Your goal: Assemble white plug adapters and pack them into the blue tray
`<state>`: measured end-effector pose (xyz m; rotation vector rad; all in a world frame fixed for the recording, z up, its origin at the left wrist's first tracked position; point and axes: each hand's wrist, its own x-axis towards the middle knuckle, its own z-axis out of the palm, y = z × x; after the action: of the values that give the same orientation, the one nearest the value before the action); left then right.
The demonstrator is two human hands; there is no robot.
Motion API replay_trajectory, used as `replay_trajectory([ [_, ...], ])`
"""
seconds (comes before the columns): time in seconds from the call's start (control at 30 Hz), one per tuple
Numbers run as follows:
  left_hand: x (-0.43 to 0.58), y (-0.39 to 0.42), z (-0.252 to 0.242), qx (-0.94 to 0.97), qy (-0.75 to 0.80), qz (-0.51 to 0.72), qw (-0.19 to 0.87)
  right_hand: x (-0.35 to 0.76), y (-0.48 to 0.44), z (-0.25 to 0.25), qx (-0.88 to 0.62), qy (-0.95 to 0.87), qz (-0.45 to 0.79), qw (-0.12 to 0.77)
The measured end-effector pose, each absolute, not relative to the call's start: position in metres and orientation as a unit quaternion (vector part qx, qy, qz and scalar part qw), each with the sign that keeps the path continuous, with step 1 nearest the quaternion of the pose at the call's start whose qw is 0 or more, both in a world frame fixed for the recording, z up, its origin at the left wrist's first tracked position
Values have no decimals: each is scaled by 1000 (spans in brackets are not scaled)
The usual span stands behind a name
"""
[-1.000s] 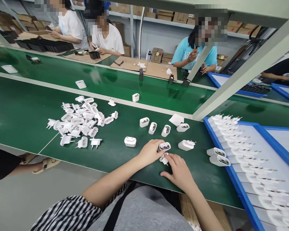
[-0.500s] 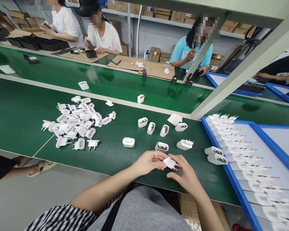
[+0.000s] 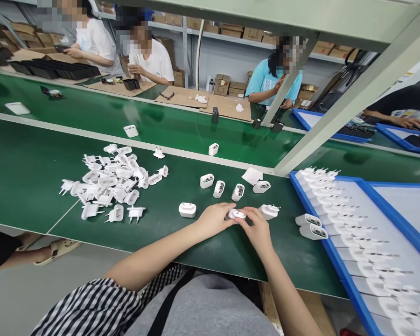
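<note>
Between the fingertips of both hands is a small white plug cover (image 3: pixel 237 214), partly covered by the fingers. My left hand (image 3: pixel 215 219) grips it from the left, thumb and fingers closed. On the other side my right hand (image 3: pixel 256 229) pinches its right end. Whether an open charger housing sits under it is hidden by the hands. A charger with pins on top (image 3: pixel 269 211) lies just right of my hands, and another plug-topped charger (image 3: pixel 187 210) stands to the left. Several open housings with circuit parts inside, such as this housing (image 3: pixel 238 192), stand behind.
A heap of white plug covers (image 3: pixel 108 179) lies left on the green bench (image 3: pixel 182 238). Blue-rimmed trays (image 3: pixel 339 266) at right hold rows of chargers. Two open housings (image 3: pixel 313 232) stand beside them. A slanted metal post (image 3: pixel 311 109) rises behind; co-workers sit across the belt.
Both hands have moved forward with the plug cover, to where an open housing stood. My right fingers have closed on the cover. Pieces on the far belt have shifted right.
</note>
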<state>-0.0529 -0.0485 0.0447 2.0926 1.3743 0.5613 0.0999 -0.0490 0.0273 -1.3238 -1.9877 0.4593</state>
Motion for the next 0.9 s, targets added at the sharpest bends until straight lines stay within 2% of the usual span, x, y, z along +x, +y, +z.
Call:
replay_trajectory([
  [0.33,-55,-43,49,805,501,189,255,102,-40,35,-506,-784,247,260],
  [0.43,-52,-43,53,822,508,139,218,100,-34,45,-515,-790,269,196],
  [0.53,-46,-39,66,828,522,26,204,97,-26,58,-528,-800,269,95],
  [0.63,-41,-28,81,807,532,-77,243,94,-19,69,-527,-811,253,9],
  [0.7,-39,-19,87,802,522,-105,273,90,-16,73,-523,-817,243,-27],
  [0.8,-38,-11,87,790,517,-104,313,85,-12,78,-514,-821,242,-63],
  [0.9,-35,-14,82,742,566,-33,358,79,-9,81,-508,-828,220,-91],
])
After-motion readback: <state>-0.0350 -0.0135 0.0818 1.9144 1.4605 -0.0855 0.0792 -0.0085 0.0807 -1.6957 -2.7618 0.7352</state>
